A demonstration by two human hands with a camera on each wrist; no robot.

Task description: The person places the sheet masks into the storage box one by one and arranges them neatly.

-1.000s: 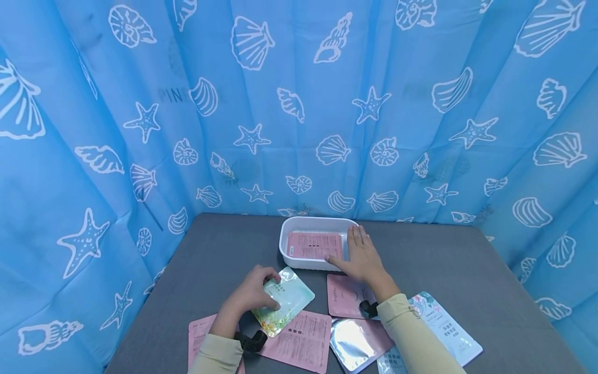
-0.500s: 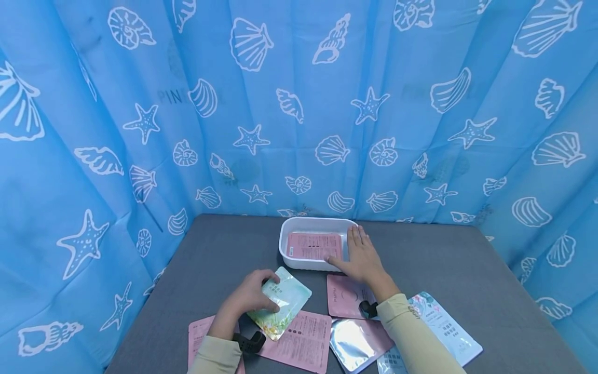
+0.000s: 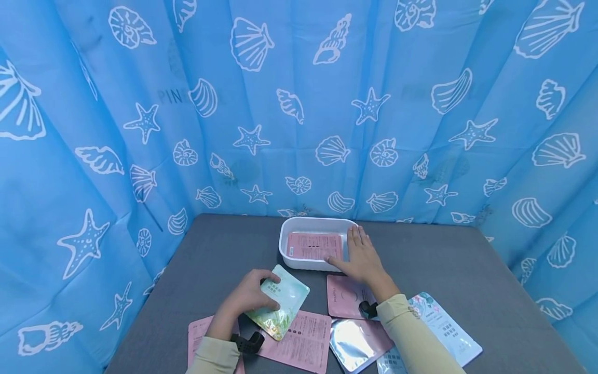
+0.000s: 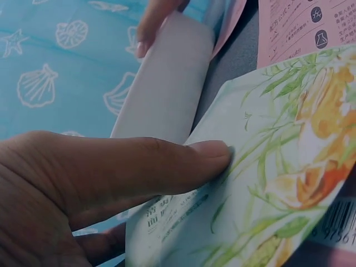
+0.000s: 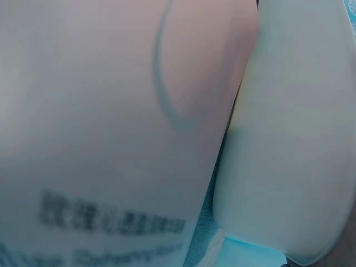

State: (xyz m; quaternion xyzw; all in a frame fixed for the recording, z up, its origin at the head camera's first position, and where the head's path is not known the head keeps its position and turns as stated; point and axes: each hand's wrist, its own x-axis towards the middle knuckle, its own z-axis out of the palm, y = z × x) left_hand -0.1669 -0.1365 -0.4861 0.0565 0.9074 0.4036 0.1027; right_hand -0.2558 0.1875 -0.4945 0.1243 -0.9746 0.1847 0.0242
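My left hand (image 3: 252, 293) pinches a pale green face mask packet (image 3: 291, 296) with flowers printed along its lower end. In the left wrist view the thumb (image 4: 183, 161) lies across the packet's printed face, the other fingers mostly hidden behind it. The packet is tilted over a pink packet (image 3: 308, 343). My right hand (image 3: 362, 259) rests with fairly straight fingers on the right end of a white plastic container (image 3: 283, 244), thumb at its front rim. Inside the container lies a pink packet (image 3: 313, 245). The right wrist view shows the container's outer wall (image 5: 289, 128) beside a blurred pink packet (image 5: 111, 111).
Another pink packet (image 3: 198, 332) lies under the left forearm. Near the right forearm are a pink packet (image 3: 343, 296), a silver-and-pink packet (image 3: 355, 340), a light blue packet (image 3: 391, 362) and a white floral packet (image 3: 450, 332). A blue shell-print curtain (image 3: 299, 104) stands behind the grey table (image 3: 434, 259).
The green packet has shifted slightly to the left with my left hand and turned a little. My right hand stays in place on the container.
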